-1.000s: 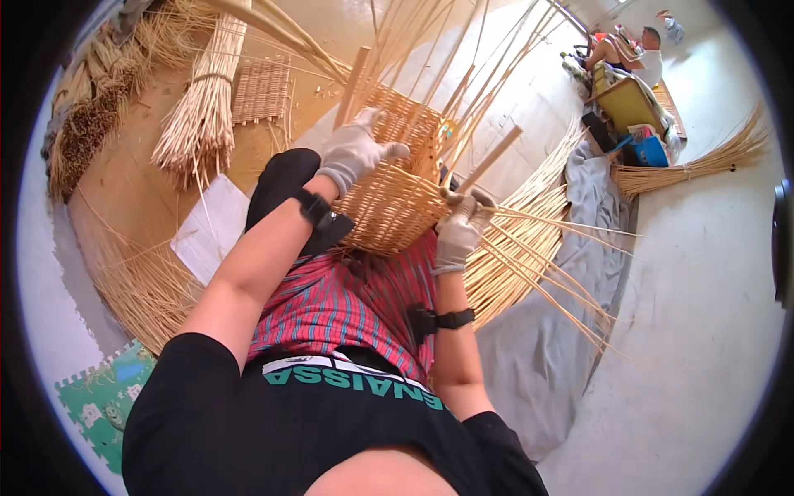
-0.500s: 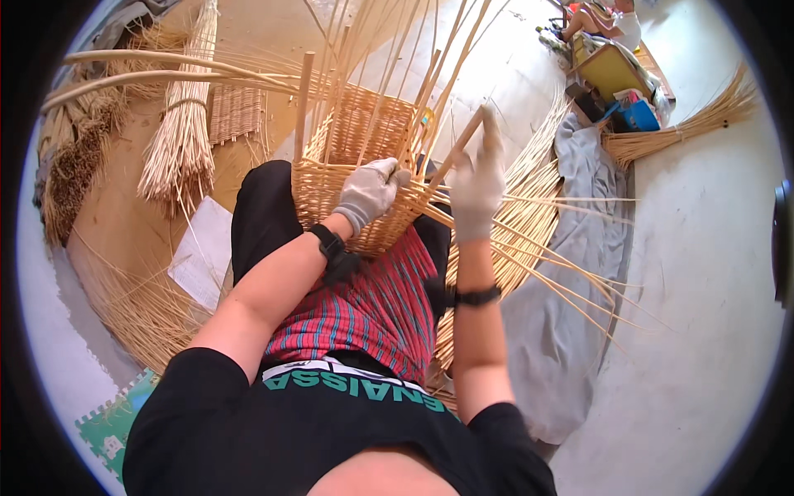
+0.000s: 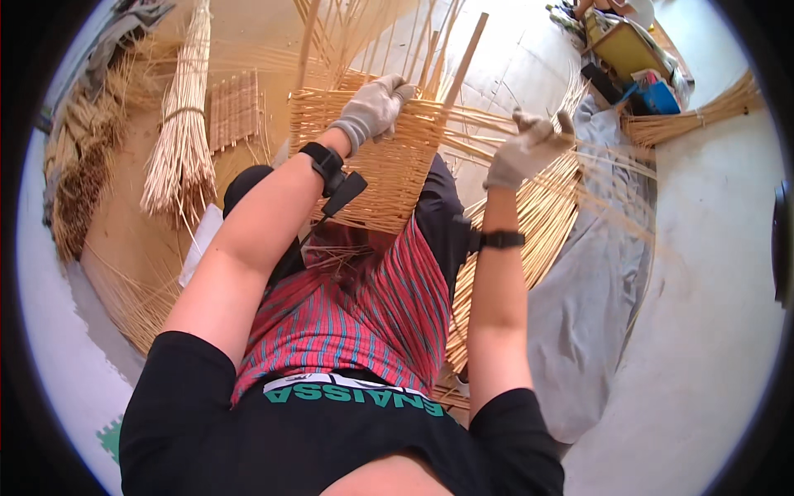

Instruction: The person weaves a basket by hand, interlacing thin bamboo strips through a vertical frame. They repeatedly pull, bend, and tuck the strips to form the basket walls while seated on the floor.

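Observation:
A woven wicker basket (image 3: 372, 178) with tall upright stakes leans at my knees, its woven side facing me. My left hand (image 3: 376, 109), in a pale work glove, is closed over the basket's upper edge. To the right, my gloved right hand (image 3: 528, 151) has its fingers curled around loose wicker strands (image 3: 475, 124) that run out from the basket's right corner. Their far ends are blurred beyond the hand. A thick corner stake (image 3: 467, 58) rises between my two hands. A red striped cloth (image 3: 347, 306) covers my lap below the basket.
Long wicker rods (image 3: 538, 231) lie beside my right leg, next to a grey cloth (image 3: 595, 289). A tied upright bundle (image 3: 178, 140) and a woven panel (image 3: 234, 112) are on the left. At the far right are another rod bundle (image 3: 695, 120) and a blue container (image 3: 659, 95).
The basket has tipped, showing more of its side. My left hand moved up along the edge. My right hand left the corner stake and swung right among the strands.

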The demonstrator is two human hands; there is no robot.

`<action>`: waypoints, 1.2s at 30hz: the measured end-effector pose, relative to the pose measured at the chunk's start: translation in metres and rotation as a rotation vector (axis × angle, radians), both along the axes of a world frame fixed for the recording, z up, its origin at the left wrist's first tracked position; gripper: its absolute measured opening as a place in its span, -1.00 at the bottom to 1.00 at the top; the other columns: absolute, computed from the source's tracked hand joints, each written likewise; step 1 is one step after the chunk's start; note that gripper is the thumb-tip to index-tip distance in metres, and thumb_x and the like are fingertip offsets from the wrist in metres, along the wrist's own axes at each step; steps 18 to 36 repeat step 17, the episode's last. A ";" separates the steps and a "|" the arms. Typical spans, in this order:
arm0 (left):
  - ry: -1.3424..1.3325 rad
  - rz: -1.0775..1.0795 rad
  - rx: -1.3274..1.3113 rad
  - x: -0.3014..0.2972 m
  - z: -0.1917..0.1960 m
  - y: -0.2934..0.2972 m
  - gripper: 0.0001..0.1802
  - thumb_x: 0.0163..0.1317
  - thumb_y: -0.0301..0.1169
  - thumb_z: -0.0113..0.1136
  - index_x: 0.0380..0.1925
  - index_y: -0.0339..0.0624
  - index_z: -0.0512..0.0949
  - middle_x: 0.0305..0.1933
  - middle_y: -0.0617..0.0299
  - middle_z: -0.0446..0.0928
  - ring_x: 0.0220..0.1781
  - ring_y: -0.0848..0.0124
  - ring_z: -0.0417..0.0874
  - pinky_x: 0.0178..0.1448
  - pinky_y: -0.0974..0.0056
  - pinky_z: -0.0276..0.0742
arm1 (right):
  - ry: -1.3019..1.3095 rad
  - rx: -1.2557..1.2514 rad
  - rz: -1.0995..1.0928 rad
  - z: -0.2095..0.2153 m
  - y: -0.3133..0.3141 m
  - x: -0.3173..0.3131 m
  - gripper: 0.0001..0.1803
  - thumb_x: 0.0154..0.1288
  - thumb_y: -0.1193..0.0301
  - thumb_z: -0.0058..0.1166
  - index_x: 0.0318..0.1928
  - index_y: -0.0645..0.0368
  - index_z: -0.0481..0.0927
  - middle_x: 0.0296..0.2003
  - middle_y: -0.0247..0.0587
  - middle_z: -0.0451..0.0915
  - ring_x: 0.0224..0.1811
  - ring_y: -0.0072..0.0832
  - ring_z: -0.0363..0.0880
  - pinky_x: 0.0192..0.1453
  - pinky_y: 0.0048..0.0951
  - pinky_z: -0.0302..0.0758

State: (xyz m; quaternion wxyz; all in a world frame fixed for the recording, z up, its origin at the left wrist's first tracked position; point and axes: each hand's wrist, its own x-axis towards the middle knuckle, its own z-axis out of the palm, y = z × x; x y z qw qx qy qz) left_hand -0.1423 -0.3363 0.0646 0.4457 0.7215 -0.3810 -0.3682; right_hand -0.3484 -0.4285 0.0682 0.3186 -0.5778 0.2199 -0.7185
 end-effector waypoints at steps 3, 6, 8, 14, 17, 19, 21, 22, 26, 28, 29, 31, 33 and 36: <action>-0.088 -0.069 0.009 0.004 0.008 -0.017 -0.57 0.53 -0.04 0.09 0.10 -0.17 0.51 -0.46 0.17 0.60 -0.73 0.47 0.51 -0.75 0.30 0.40 | -0.015 0.162 -0.106 0.000 -0.044 0.004 -0.59 0.56 0.56 -0.35 0.35 0.15 0.15 -0.49 -0.34 0.38 -0.45 -0.56 0.47 -0.15 -0.38 0.66; -0.065 -0.051 -0.026 0.007 0.009 -0.018 -0.56 0.54 -0.07 0.08 0.14 -0.19 0.50 -0.45 0.17 0.60 -0.73 0.46 0.51 -0.75 0.30 0.40 | -0.007 0.273 -0.108 -0.005 -0.063 0.007 -0.64 0.66 0.44 -0.28 0.37 0.11 0.19 -0.51 -0.35 0.41 -0.51 -0.57 0.47 -0.21 -0.39 0.66; -0.103 -0.045 0.057 0.008 0.012 -0.019 -0.56 0.55 -0.07 0.06 0.15 -0.20 0.50 -0.43 0.17 0.60 -0.75 0.46 0.50 -0.76 0.29 0.39 | -0.049 0.308 -0.086 -0.010 -0.056 0.007 -0.64 0.66 0.43 -0.29 0.37 0.11 0.20 -0.51 -0.35 0.41 -0.51 -0.57 0.48 -0.20 -0.39 0.66; -1.083 0.126 -0.452 -0.022 0.009 0.001 -0.33 0.40 -0.08 0.25 0.42 -0.05 0.33 0.12 0.12 0.62 -0.14 0.28 0.74 -0.03 0.07 0.71 | 0.034 0.400 -0.019 0.007 -0.052 -0.007 -0.71 0.67 0.36 -0.27 0.27 0.14 0.30 -0.54 -0.32 0.45 -0.51 -0.56 0.53 -0.29 -0.41 0.70; -1.047 -0.255 -0.290 -0.056 -0.002 -0.007 0.13 0.21 0.12 0.38 0.62 0.13 -0.07 0.35 -0.10 0.46 0.47 0.25 0.45 0.70 -0.07 -0.13 | 0.050 0.498 0.093 0.002 -0.071 -0.021 -0.69 0.66 0.29 -0.13 0.25 0.12 0.31 -0.53 -0.28 0.49 -0.49 -0.55 0.59 -0.29 -0.38 0.72; -1.047 -0.255 -0.290 -0.056 -0.002 -0.007 0.13 0.21 0.12 0.38 0.62 0.13 -0.07 0.35 -0.10 0.46 0.47 0.25 0.45 0.70 -0.07 -0.13 | 0.050 0.498 0.093 0.002 -0.071 -0.021 -0.69 0.66 0.29 -0.13 0.25 0.12 0.31 -0.53 -0.28 0.49 -0.49 -0.55 0.59 -0.29 -0.38 0.72; -1.047 -0.255 -0.290 -0.056 -0.002 -0.007 0.13 0.21 0.12 0.38 0.62 0.13 -0.07 0.35 -0.10 0.46 0.47 0.25 0.45 0.70 -0.07 -0.13 | 0.050 0.498 0.093 0.002 -0.071 -0.021 -0.69 0.66 0.29 -0.13 0.25 0.12 0.31 -0.53 -0.28 0.49 -0.49 -0.55 0.59 -0.29 -0.38 0.72; -1.047 -0.255 -0.290 -0.056 -0.002 -0.007 0.13 0.21 0.12 0.38 0.62 0.13 -0.07 0.35 -0.10 0.46 0.47 0.25 0.45 0.70 -0.07 -0.13 | 0.050 0.498 0.093 0.002 -0.071 -0.021 -0.69 0.66 0.29 -0.13 0.25 0.12 0.31 -0.53 -0.28 0.49 -0.49 -0.55 0.59 -0.29 -0.38 0.72; -1.047 -0.255 -0.290 -0.056 -0.002 -0.007 0.13 0.21 0.12 0.38 0.62 0.13 -0.07 0.35 -0.10 0.46 0.47 0.25 0.45 0.70 -0.07 -0.13 | 0.050 0.498 0.093 0.002 -0.071 -0.021 -0.69 0.66 0.29 -0.13 0.25 0.12 0.31 -0.53 -0.28 0.49 -0.49 -0.55 0.59 -0.29 -0.38 0.72; -1.047 -0.255 -0.290 -0.056 -0.002 -0.007 0.13 0.21 0.12 0.38 0.62 0.13 -0.07 0.35 -0.10 0.46 0.47 0.25 0.45 0.70 -0.07 -0.13 | 0.050 0.498 0.093 0.002 -0.071 -0.021 -0.69 0.66 0.29 -0.13 0.25 0.12 0.31 -0.53 -0.28 0.49 -0.49 -0.55 0.59 -0.29 -0.38 0.72; -1.047 -0.255 -0.290 -0.056 -0.002 -0.007 0.13 0.21 0.12 0.38 0.62 0.13 -0.07 0.35 -0.10 0.46 0.47 0.25 0.45 0.70 -0.07 -0.13 | 0.050 0.498 0.093 0.002 -0.071 -0.021 -0.69 0.66 0.29 -0.13 0.25 0.12 0.31 -0.53 -0.28 0.49 -0.49 -0.55 0.59 -0.29 -0.38 0.72; -1.047 -0.255 -0.290 -0.056 -0.002 -0.007 0.13 0.21 0.12 0.38 0.62 0.13 -0.07 0.35 -0.10 0.46 0.47 0.25 0.45 0.70 -0.07 -0.13 | 0.050 0.498 0.093 0.002 -0.071 -0.021 -0.69 0.66 0.29 -0.13 0.25 0.12 0.31 -0.53 -0.28 0.49 -0.49 -0.55 0.59 -0.29 -0.38 0.72; -1.047 -0.255 -0.290 -0.056 -0.002 -0.007 0.13 0.21 0.12 0.38 0.62 0.13 -0.07 0.35 -0.10 0.46 0.47 0.25 0.45 0.70 -0.07 -0.13 | 0.050 0.498 0.093 0.002 -0.071 -0.021 -0.69 0.66 0.29 -0.13 0.25 0.12 0.31 -0.53 -0.28 0.49 -0.49 -0.55 0.59 -0.29 -0.38 0.72; -1.047 -0.255 -0.290 -0.056 -0.002 -0.007 0.13 0.21 0.12 0.38 0.62 0.13 -0.07 0.35 -0.10 0.46 0.47 0.25 0.45 0.70 -0.07 -0.13 | 0.050 0.498 0.093 0.002 -0.071 -0.021 -0.69 0.66 0.29 -0.13 0.25 0.12 0.31 -0.53 -0.28 0.49 -0.49 -0.55 0.59 -0.29 -0.38 0.72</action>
